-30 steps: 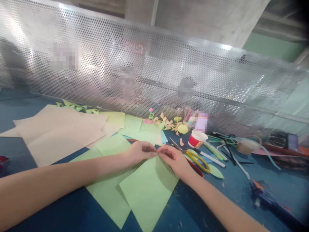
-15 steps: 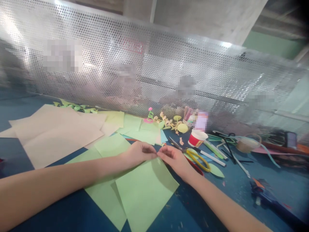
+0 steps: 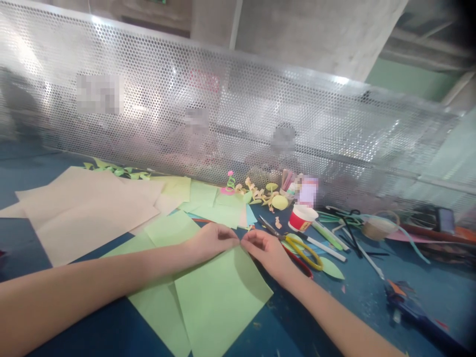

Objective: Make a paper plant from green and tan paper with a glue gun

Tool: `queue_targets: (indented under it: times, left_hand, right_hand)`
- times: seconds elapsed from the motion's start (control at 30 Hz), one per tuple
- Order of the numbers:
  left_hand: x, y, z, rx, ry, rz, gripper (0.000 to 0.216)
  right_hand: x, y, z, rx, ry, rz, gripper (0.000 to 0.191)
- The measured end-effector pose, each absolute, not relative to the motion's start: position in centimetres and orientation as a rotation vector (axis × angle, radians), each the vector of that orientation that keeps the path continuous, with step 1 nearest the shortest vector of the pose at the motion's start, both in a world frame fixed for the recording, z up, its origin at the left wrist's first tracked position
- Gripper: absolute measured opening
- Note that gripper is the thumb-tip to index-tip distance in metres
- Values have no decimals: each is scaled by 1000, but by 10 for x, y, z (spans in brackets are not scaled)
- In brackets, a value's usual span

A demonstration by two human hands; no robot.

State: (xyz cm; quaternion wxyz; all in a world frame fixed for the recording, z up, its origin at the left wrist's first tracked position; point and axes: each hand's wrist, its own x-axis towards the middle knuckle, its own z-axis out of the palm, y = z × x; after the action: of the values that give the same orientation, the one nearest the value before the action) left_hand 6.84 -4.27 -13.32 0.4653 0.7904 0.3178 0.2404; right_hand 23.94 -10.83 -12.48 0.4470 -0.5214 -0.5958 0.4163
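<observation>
A light green paper sheet (image 3: 223,297) lies tilted in front of me, its far corner raised between my fingertips. My left hand (image 3: 213,243) pinches that corner from the left, thumb and fingers together. From the right, my right hand (image 3: 266,250) pinches the same corner, its fingertips almost meeting the left ones. Under my left forearm are more green sheets (image 3: 156,307). Scissors with yellow handles (image 3: 303,253) lie just beyond my right hand, close to a pale green paper leaf (image 3: 332,268).
Large cream sheets (image 3: 92,208) spread at the left. A red and white paper cup (image 3: 302,218) stands beyond the scissors. A blue glue gun (image 3: 416,315) lies at the right. A perforated metal screen (image 3: 238,114) closes off the table's back.
The view has tilted up a little, so the table items sit slightly lower. Both hands stay at the sheet's corner in nearly the same pinch.
</observation>
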Motion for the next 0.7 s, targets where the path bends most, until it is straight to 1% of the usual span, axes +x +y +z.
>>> queue_targets:
  times: [0.4, 0.7]
  left_hand:
    - [68, -42, -135, 1997, 804, 592, 24]
    - [68, -48, -125, 1980, 818, 581, 29]
  right_hand:
    - [237, -110, -125, -1307, -1646, 860, 16]
    - [235, -112, -123, -1260, -1727, 763, 9]
